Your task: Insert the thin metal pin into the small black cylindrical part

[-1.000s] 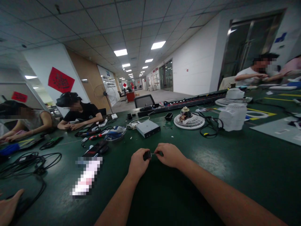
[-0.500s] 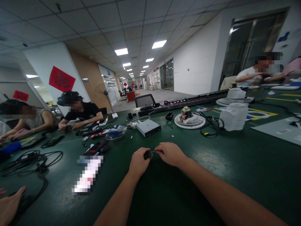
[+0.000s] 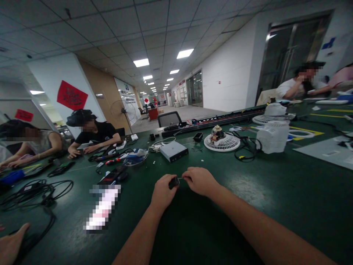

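Observation:
My left hand (image 3: 162, 191) is closed round a small black part (image 3: 173, 182) just above the green table (image 3: 248, 206). My right hand (image 3: 200, 181) pinches a thin metal pin or wire that runs into that black part. The two hands sit close together near the middle of the table. What the black part is I cannot make out.
A grey metal box (image 3: 173, 151) lies beyond my hands. Further back are a white fan grille with a motor (image 3: 221, 141), a white fan housing (image 3: 273, 137) and black cables (image 3: 35, 189). Other people sit at the left and far right; someone's hand (image 3: 11, 244) shows at bottom left.
My hands have stayed nearly in place, with the black part turned slightly. The person at far right has raised a hand toward the head.

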A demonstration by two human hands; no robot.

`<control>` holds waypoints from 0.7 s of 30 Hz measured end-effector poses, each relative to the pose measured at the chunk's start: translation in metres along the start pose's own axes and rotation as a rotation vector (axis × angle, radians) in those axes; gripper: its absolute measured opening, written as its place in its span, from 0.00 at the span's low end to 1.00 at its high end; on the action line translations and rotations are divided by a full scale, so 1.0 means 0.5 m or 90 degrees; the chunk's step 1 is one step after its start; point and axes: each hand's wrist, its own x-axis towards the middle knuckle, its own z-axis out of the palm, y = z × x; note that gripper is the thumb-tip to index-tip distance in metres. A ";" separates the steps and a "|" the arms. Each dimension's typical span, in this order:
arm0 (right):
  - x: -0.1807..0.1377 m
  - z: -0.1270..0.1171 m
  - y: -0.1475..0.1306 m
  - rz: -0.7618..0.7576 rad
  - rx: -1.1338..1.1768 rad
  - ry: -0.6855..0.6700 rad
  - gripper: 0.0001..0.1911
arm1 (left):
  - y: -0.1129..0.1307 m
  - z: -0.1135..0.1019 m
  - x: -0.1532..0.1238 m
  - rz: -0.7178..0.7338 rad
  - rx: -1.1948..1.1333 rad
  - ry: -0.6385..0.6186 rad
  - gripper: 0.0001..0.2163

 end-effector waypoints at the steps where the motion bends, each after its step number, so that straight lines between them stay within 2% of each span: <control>1: 0.000 0.000 0.000 0.005 -0.006 -0.008 0.16 | 0.000 0.000 0.000 0.001 0.000 -0.001 0.15; 5: -0.001 -0.004 -0.007 0.005 -0.009 -0.036 0.14 | 0.000 0.000 0.000 0.000 0.001 -0.007 0.15; 13: -0.002 -0.007 -0.012 0.038 -0.013 -0.021 0.13 | 0.008 -0.005 -0.001 0.004 0.002 -0.010 0.14; 17: -0.002 -0.006 -0.008 0.006 -0.002 -0.046 0.10 | 0.008 -0.005 -0.002 -0.001 0.007 -0.009 0.15; 21: -0.001 -0.006 -0.008 0.012 0.004 -0.016 0.13 | 0.007 -0.005 -0.003 -0.005 0.011 -0.010 0.15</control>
